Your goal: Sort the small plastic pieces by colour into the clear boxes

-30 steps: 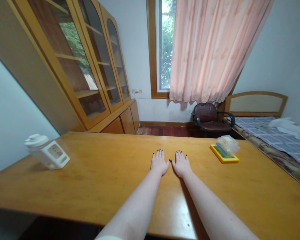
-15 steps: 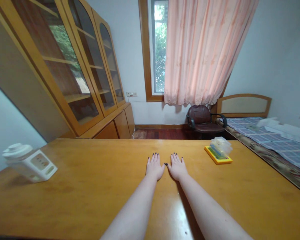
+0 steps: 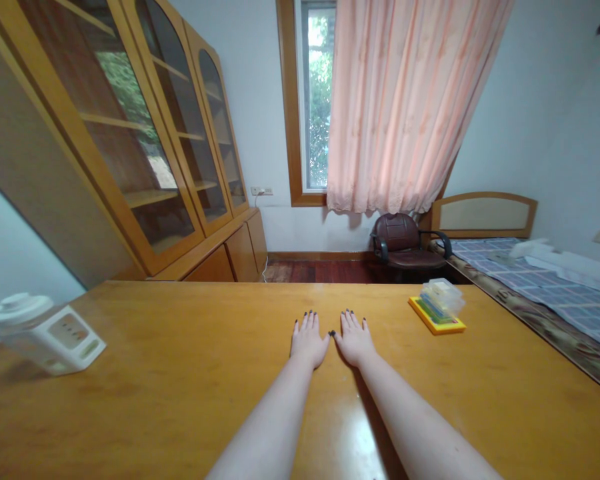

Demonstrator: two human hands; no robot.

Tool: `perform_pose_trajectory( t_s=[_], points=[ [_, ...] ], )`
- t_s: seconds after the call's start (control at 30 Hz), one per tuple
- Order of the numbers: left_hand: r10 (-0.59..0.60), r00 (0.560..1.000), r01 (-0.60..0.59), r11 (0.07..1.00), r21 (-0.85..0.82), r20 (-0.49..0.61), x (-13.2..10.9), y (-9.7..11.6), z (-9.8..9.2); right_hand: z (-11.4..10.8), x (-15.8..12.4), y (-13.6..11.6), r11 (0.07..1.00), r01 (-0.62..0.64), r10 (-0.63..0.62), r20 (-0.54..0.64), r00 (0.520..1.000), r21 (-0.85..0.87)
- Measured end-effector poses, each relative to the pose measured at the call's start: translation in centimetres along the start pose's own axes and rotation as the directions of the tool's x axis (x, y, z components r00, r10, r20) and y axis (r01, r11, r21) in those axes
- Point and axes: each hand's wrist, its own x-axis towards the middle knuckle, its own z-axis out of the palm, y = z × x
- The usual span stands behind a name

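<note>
Both of my hands lie palm down on the glossy wooden table [image 3: 180, 373], holding nothing. My left hand [image 3: 309, 340] rests flat just left of the middle, fingers pointing to the far edge. My right hand [image 3: 353, 339] is flat beside it, and the two thumb tips meet or nearly meet. Dark polish shows on the nails. Nearest to my right hand, farther right, is a yellow tray-like base [image 3: 437, 321] with a clear plastic box [image 3: 443, 297] on top; what the box contains is unclear. A white container with a round lid [image 3: 47, 333] stands far to the left.
Beyond the table's far edge are a brown office chair [image 3: 400, 243] and a pink curtain [image 3: 405, 100] beside the window. A glass-door cabinet [image 3: 180, 167] runs along the left. On the right stands a bed [image 3: 545, 273] with a checked cover.
The view has shifted slightly, so the table and its objects sit a little lower in the picture. Both hands stay flat in the same place on the table.
</note>
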Motion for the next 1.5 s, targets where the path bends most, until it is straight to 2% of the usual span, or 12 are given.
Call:
perform_pose_trajectory(
  t_s=[0.37, 0.53, 0.6, 0.7, 0.8, 0.83, 0.97, 1.2, 1.3, 1.37, 1.43, 1.5],
  points=[
    [0.004, 1.0, -0.004, 1.0, 0.031, 0.004, 0.2, -0.1, 0.0, 0.2, 0.0, 0.1, 0.998, 0.025, -0.021, -0.064, 0.998, 0.055],
    [0.013, 1.0, -0.013, 0.998, 0.062, -0.01, 0.3, -0.3, 0.3, 0.3, -0.6, 0.3, 0.983, 0.073, -0.033, -0.232, 0.972, 0.166],
    [0.015, 1.0, -0.015, 0.998, 0.058, -0.013, 0.3, -0.3, 0.3, -1.1, -0.9, 1.6, 0.977, 0.059, 0.032, -0.416, 0.909, 0.204],
    [0.019, 1.0, -0.018, 0.999, 0.042, -0.019, 0.3, -0.3, 0.3, -5.5, -1.3, 5.7, 0.983, -0.045, 0.159, -0.687, 0.709, 0.181],
    [0.018, 1.0, -0.018, 1.0, 0.026, -0.015, 0.2, -0.3, 0.1, -10.7, -1.0, 11.2, 0.95, -0.268, 0.293, -0.764, 0.575, 0.162],
    [0.017, 1.0, -0.017, 1.0, 0.02, -0.015, 0.2, -0.3, 0.1, -12.1, -0.8, 13.0, 0.931, -0.336, 0.325, -0.753, 0.572, 0.147],
    [0.02, 1.0, -0.02, 1.0, 0.001, -0.022, 0.1, -0.2, -0.1, -14.3, 0.3, 18.0, 0.874, -0.486, 0.401, -0.594, 0.698, 0.019],
    [0.016, 0.999, -0.018, 0.999, -0.042, -0.045, 0.1, -0.4, 0.3, -13.3, 0.4, 20.3, 0.901, -0.43, 0.342, -0.529, 0.777, -0.05],
    [0.012, 0.998, -0.018, 0.996, -0.089, -0.062, 0.1, -0.5, 0.4, -12.9, 0.2, 19.1, 0.941, -0.33, 0.289, -0.671, 0.683, 0.07],
    [0.004, 0.997, -0.017, 0.988, -0.154, -0.08, 0.1, -0.6, 0.3, -11.5, 0.4, 16.7, 0.979, -0.129, 0.203, -0.726, 0.657, 0.158],
    [-0.024, 0.993, -0.009, 0.964, -0.265, -0.119, 0.2, -1.0, 0.2, -8.9, 0.7, 13.0, 0.944, 0.145, 0.102, -0.679, 0.727, 0.297],
    [-0.051, 0.983, -0.031, 0.901, -0.432, -0.177, 0.2, -1.5, 0.3, -5.5, 0.8, 8.6, 0.814, 0.274, 0.088, -0.576, 0.813, 0.511]
  ],
)
